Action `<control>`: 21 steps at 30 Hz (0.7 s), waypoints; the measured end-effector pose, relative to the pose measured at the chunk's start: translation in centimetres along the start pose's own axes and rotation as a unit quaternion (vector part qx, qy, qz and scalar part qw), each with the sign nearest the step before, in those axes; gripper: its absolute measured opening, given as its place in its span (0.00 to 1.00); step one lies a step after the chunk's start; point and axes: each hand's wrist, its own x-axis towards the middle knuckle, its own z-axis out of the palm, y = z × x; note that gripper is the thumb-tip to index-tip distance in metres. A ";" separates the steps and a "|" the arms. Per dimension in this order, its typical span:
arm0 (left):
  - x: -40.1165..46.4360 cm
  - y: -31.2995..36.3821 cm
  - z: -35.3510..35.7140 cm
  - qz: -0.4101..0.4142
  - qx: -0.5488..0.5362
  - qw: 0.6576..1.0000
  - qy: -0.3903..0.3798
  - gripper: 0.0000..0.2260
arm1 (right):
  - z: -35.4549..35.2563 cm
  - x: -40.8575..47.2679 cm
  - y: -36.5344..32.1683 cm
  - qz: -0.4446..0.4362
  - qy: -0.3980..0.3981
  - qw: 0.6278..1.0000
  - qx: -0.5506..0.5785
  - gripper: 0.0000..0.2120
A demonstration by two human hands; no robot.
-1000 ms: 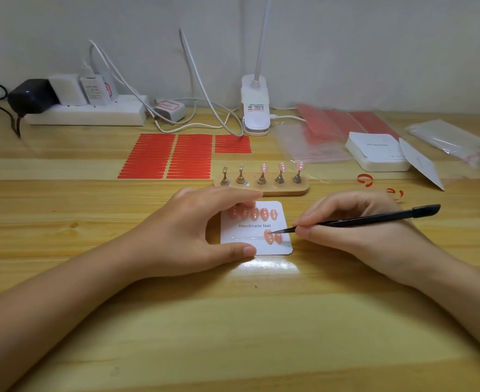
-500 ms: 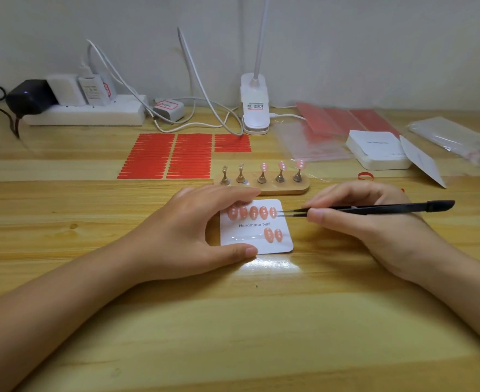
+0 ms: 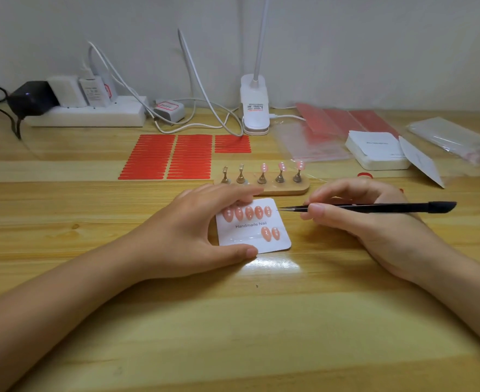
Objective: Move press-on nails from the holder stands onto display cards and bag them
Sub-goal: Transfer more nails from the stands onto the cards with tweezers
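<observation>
**A:** While the left hand [image 3: 193,233] lies spread on the small white display card printed "Handmade Nail" [image 3: 254,226], thumb at its near edge and fingers over its far-left corner, the card shouldn't slide on the pale wooden surface [image 3: 233,321]. What about the tool?

**B:** The right hand [image 3: 354,222] pinches the slim black tweezers [image 3: 374,207] between thumb and fingertips; the grip sits near the pointed end, whose tips look pressed together and hold nothing, just right of the card.

**A:** So the next glossy pink press-on nail comes from the oblong wooden holder base with five small metal stands [image 3: 278,183]?

**B:** I'd judge so. Three stands on the right carry nails [image 3: 281,166]; the two on the left are bare. Take a nail by its edge, lift straight off, and set it left of the two in the card's lower row [image 3: 270,233], keeping the spacing of the full upper row of five [image 3: 248,212].

**A:** And the bagging?

**B:** Clear plastic bags with red strips [image 3: 312,142] lie flat at the back right; whether anything is inside, I cannot tell. A white stack of spare cards [image 3: 377,149] sits beside them.
</observation>
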 end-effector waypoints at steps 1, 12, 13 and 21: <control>0.0 0.0 -0.1 -0.009 -0.021 1.000 -0.004 0.28 | 0.0 0.0 0.0 -0.001 0.001 1.000 0.000 0.11; 0.0 0.2 -0.2 0.001 -0.080 0.997 -0.020 0.36 | 0.3 -0.4 -0.2 -0.035 0.020 0.999 0.003 0.10; 0.0 0.1 -0.2 0.008 -0.082 0.996 -0.020 0.36 | 0.3 -0.4 -0.3 -0.039 0.029 0.999 0.000 0.10; 0.2 0.4 0.3 0.111 -0.052 0.992 0.042 0.40 | 1.0 -0.1 0.0 -0.065 0.049 0.994 -0.071 0.12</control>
